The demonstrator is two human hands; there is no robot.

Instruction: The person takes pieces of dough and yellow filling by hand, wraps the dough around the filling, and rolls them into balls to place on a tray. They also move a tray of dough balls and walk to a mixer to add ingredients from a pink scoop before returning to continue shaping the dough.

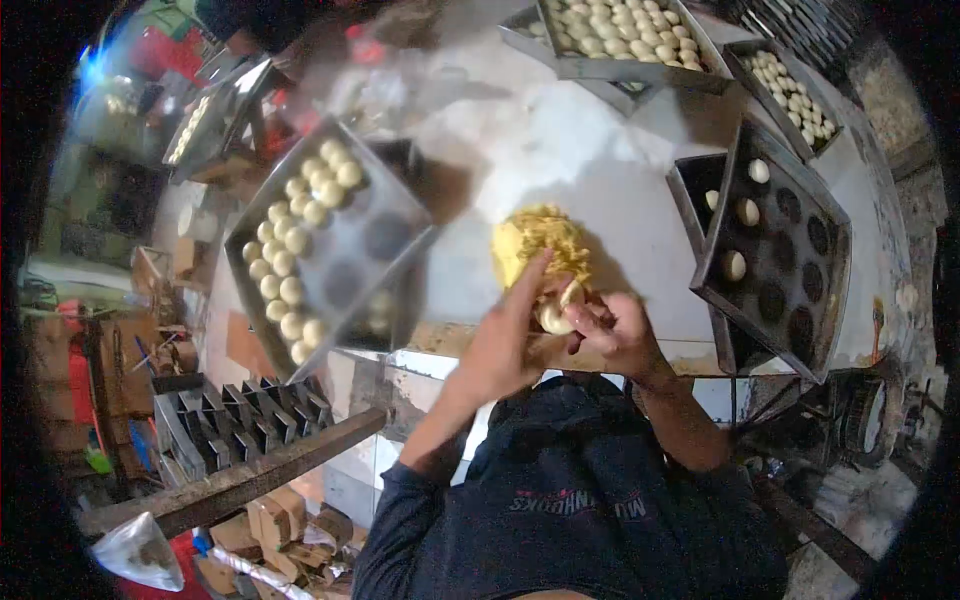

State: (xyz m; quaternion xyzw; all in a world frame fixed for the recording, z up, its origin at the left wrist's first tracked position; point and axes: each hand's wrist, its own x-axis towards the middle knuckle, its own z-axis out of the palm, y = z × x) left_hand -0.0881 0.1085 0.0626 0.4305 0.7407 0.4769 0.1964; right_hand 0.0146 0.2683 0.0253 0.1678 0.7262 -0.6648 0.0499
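Observation:
A small pale piece of dough [552,318] sits in the curled fingers of my right hand [618,335], with the thumb lying against it. My left hand [507,335] is close on its other side, fingers stretched forward to the near edge of a yellow, crumbly mound [540,240]. Whether the left palm touches the dough is hidden. The mound rests on the pale work table [560,130], just beyond both hands.
At left, a metal tray [375,165] holds rows of round dough balls [290,240]. Stacked dark trays [770,260] with a few balls stand at right. Fuller trays [625,35] lie at the far side. Metal moulds [240,420] and a wooden beam [250,465] are lower left.

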